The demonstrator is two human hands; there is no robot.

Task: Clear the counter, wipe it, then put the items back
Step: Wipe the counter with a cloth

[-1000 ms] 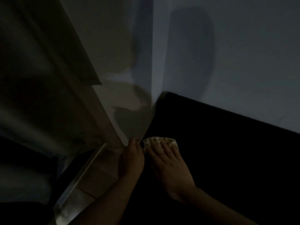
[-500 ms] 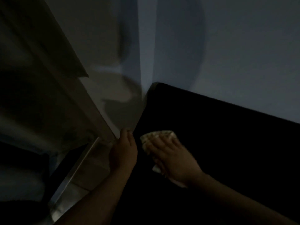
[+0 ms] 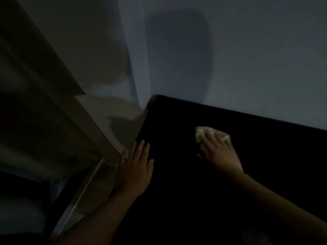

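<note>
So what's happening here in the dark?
A person is wiping a dark counter in a dim corner. Their right hand presses a pale cloth flat on the counter, close to the wall. Their left hand rests flat with straight fingers at the counter's left edge, beside a pale panel. It is too dark to tell whether anything else sits on the counter.

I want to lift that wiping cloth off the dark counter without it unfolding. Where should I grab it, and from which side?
Probably the pale edge of the cloth showing beyond the right hand, pinched from above on the side facing the wall. It lies flat on the counter, and the hand covers the rest.
</note>
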